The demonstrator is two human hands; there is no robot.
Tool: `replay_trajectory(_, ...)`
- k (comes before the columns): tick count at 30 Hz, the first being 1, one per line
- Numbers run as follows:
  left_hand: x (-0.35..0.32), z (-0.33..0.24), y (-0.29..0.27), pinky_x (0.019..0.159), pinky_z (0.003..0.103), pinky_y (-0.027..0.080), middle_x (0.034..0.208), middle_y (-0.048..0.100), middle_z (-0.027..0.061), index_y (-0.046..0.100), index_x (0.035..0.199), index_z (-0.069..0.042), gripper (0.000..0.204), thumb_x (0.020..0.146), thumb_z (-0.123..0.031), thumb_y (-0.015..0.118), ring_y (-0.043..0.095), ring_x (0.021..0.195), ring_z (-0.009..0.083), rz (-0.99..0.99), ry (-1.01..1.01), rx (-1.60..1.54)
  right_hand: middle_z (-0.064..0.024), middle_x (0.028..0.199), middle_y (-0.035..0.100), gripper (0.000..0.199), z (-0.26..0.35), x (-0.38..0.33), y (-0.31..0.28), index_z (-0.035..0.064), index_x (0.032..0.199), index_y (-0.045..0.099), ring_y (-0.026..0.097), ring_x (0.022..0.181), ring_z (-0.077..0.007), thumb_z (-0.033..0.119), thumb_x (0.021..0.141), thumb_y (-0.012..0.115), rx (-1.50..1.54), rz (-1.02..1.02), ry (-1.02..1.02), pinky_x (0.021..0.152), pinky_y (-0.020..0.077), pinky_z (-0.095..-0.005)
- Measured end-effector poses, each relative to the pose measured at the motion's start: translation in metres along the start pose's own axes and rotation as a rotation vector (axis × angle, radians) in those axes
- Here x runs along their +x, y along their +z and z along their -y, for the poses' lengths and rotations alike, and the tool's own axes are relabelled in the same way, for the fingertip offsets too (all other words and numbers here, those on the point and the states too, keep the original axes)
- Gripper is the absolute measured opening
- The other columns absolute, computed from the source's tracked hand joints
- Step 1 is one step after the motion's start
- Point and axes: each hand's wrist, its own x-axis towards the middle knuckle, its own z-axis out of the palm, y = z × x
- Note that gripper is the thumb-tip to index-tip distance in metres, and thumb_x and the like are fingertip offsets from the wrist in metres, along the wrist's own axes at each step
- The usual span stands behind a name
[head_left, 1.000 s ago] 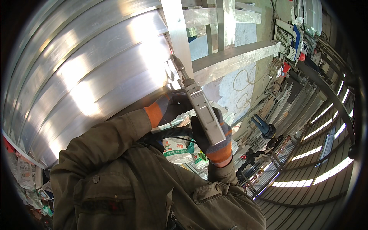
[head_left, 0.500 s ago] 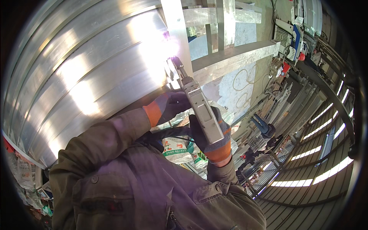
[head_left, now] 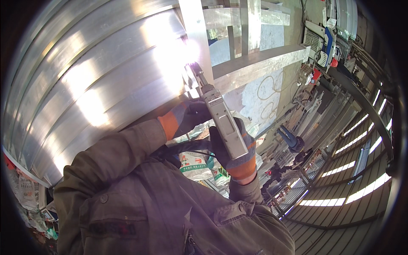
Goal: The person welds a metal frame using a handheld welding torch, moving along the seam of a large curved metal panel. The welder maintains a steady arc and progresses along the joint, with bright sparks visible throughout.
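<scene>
Ribbed dark panels (head_left: 357, 199) with bright strips between them curve along the right of our workshop, while silvery metal slats (head_left: 127, 59) fill the left. A second ago we saw no flare at the nozzle (head_left: 197, 70) of our welding torch (head_left: 227, 129); half a second later a violet-white flare stood at its tip, and it burns there now in nearly the same spot, hiding the very point of contact. We take that to mean the tool has gone live and the metal at that edge is being heated. Our torch slants up and left, its nozzle at the border between the slats and the pale flat bar (head_left: 193, 17). Our right hand (head_left: 220, 146) is wrapped around its rear part; our left hand (head_left: 185, 119) sits right beside the front of the body, but we cannot tell whether its fingers grasp anything. Both have shifted hardly at all since the flare appeared. Beneath the torch lie printed sacks (head_left: 196, 163), and a rectangular metal bar (head_left: 263, 63) reaches off to the right.
</scene>
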Motion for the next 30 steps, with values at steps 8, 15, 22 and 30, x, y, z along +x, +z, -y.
replay_trajectory(8, 0.002, -0.001, -0.008, 0.138, 0.051, 0.039, 0.165, 0.064, 0.0129, 0.062, 0.162, -0.002, 0.048, 0.12, -0.025, 0.057, 0.061, 0.153, 0.0282, 0.05, -0.041, -0.055, -0.0124, 0.119, 0.07, 0.032, 0.0, -0.001, 0.003, 0.0087, 0.123, 0.081, 0.077, 0.089, -0.0354, 0.011, 0.091, 0.087, 0.017, -0.03, 0.023, 0.07, 0.0621, -0.0451)
replay_trajectory(15, 0.0, 0.0, 0.004, 0.136, 0.052, 0.042, 0.161, 0.066, 0.0174, 0.064, 0.157, 0.004, 0.044, 0.119, -0.017, 0.055, 0.063, 0.151, 0.0314, -0.037, -0.062, -0.113, -0.0157, 0.124, 0.072, 0.033, 0.005, -0.003, -0.006, 0.0047, 0.124, 0.078, 0.079, 0.091, -0.0369, 0.01, 0.093, 0.088, 0.037, -0.026, 0.056, 0.071, 0.0642, -0.0446)
replay_trajectory(22, 0.004, 0.012, -0.01, 0.14, 0.052, 0.039, 0.163, 0.065, 0.0164, 0.065, 0.159, -0.002, 0.044, 0.122, -0.024, 0.054, 0.06, 0.155, 0.0309, 0.027, -0.1, -0.304, -0.0152, 0.122, 0.069, 0.031, 0.007, -0.003, -0.008, 0.0044, 0.125, 0.078, 0.078, 0.083, -0.0373, 0.014, 0.097, 0.088, -0.054, 0.004, 0.012, 0.065, 0.0628, -0.0452)
replay_trajectory(30, 0.003, 0.018, -0.021, 0.136, 0.051, 0.044, 0.161, 0.067, 0.0159, 0.064, 0.16, -0.001, 0.047, 0.121, -0.027, 0.06, 0.064, 0.15, 0.0295, 0.093, 0.069, -0.121, -0.0152, 0.12, 0.07, 0.029, 0.007, 0.007, -0.002, 0.0062, 0.122, 0.08, 0.077, 0.084, -0.0376, 0.012, 0.095, 0.088, -0.001, -0.024, 0.032, 0.067, 0.0621, -0.0455)
